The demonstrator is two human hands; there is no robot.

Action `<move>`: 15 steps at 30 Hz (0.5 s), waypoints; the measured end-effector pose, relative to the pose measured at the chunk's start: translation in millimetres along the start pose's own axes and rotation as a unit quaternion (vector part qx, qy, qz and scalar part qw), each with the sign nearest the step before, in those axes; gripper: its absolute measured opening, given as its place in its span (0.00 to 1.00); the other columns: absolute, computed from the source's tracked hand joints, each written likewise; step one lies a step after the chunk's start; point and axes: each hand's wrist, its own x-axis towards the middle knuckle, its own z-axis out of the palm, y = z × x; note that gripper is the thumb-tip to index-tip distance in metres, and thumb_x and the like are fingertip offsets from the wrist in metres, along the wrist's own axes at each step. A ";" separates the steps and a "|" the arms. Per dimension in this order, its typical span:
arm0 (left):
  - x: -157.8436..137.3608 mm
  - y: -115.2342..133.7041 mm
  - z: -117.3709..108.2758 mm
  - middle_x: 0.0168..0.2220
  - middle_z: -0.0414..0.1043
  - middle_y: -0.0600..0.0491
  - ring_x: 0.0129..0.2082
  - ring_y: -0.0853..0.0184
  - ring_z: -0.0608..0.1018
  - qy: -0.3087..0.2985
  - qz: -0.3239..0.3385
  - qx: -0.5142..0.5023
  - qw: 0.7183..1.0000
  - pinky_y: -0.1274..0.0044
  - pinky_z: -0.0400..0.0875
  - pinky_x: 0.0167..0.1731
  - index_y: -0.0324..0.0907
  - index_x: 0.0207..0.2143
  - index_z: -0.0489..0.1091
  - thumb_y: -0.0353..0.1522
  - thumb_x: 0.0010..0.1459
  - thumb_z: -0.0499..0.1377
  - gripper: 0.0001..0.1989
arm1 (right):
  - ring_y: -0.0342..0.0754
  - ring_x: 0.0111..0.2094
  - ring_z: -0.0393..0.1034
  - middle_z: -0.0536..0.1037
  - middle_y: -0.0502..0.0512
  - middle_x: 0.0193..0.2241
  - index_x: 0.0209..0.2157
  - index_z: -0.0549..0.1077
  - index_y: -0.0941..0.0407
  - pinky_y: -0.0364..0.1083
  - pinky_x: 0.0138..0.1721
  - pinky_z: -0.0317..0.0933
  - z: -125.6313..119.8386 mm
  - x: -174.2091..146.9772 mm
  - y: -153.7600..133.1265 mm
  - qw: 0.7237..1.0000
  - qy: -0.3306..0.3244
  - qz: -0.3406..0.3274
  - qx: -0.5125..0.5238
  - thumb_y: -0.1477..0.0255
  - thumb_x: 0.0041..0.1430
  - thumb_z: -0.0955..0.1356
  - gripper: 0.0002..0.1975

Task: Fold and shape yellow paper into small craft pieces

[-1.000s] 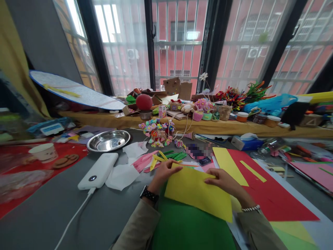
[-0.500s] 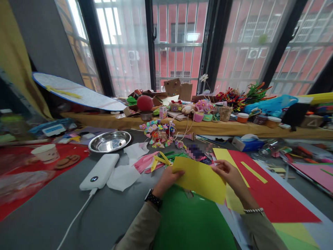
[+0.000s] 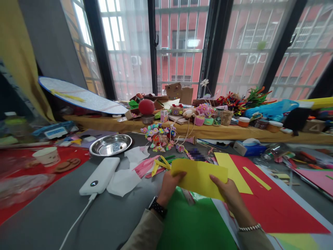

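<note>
A sheet of yellow paper (image 3: pixel 199 176) is held up between my two hands, slightly tilted. My left hand (image 3: pixel 170 184) pinches its left end, thumb on the near face. At the right end my right hand (image 3: pixel 230 194) grips it the same way, thumb across the front. Below the sheet lies a glossy green sheet (image 3: pixel 197 222), with part of a ruler-like strip (image 3: pixel 188 197) showing on it. Just beyond my left hand are cut yellow strips (image 3: pixel 157 166) and pink crumpled paper (image 3: pixel 144 166). Red paper (image 3: pixel 281 205) with a thin yellow strip (image 3: pixel 257 178) lies right of my right hand.
A white power bank (image 3: pixel 100 176) with a cable, white paper scraps (image 3: pixel 123 182) and a steel plate (image 3: pixel 110 145) lie left. Behind stands a bunch of small craft flowers (image 3: pixel 158 137). A paper cup (image 3: pixel 47 156) sits far left, a blue tissue box (image 3: pixel 249 148) at right. Crafts crowd the windowsill.
My right hand has shifted from the sheet's upper edge to its right end, thumb now in front. The yellow paper is held more level. The view has tipped up slightly.
</note>
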 end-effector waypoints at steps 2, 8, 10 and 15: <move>-0.6 0.2 1.4 0.31 0.73 0.51 0.31 0.64 0.73 0.006 -0.015 -0.026 1.000 0.76 0.67 0.31 0.37 0.29 0.68 0.36 0.39 0.59 0.14 | 0.55 0.31 0.70 0.76 0.57 0.28 0.30 0.68 0.58 0.49 0.30 0.66 -1.4 0.3 0.6 1.000 -0.007 0.002 0.015 0.66 0.38 0.69 0.15; -2.7 -1.1 5.7 0.30 0.73 0.51 0.31 0.63 0.73 0.036 -0.032 -0.087 0.995 0.76 0.67 0.32 0.37 0.27 0.69 0.35 0.38 0.59 0.12 | 0.55 0.32 0.69 0.75 0.58 0.30 0.33 0.67 0.58 0.48 0.29 0.66 2.0 -3.6 -0.5 0.999 -0.016 0.005 0.030 0.67 0.39 0.69 0.16; -3.0 -1.5 6.4 0.31 0.73 0.51 0.32 0.63 0.73 0.046 -0.034 -0.088 0.994 0.75 0.67 0.32 0.38 0.28 0.69 0.35 0.38 0.59 0.13 | 0.55 0.32 0.69 0.75 0.58 0.31 0.33 0.67 0.57 0.48 0.27 0.67 2.7 -4.0 -1.0 1.000 -0.017 0.007 0.022 0.66 0.40 0.69 0.16; -2.8 -2.1 5.8 0.33 0.72 0.50 0.33 0.63 0.73 0.013 -0.049 -0.101 0.994 0.75 0.67 0.33 0.37 0.30 0.69 0.34 0.37 0.60 0.15 | 0.55 0.31 0.70 0.75 0.59 0.30 0.32 0.68 0.60 0.48 0.29 0.67 -3.1 -2.6 -2.8 1.000 -0.014 -0.022 0.012 0.65 0.39 0.69 0.17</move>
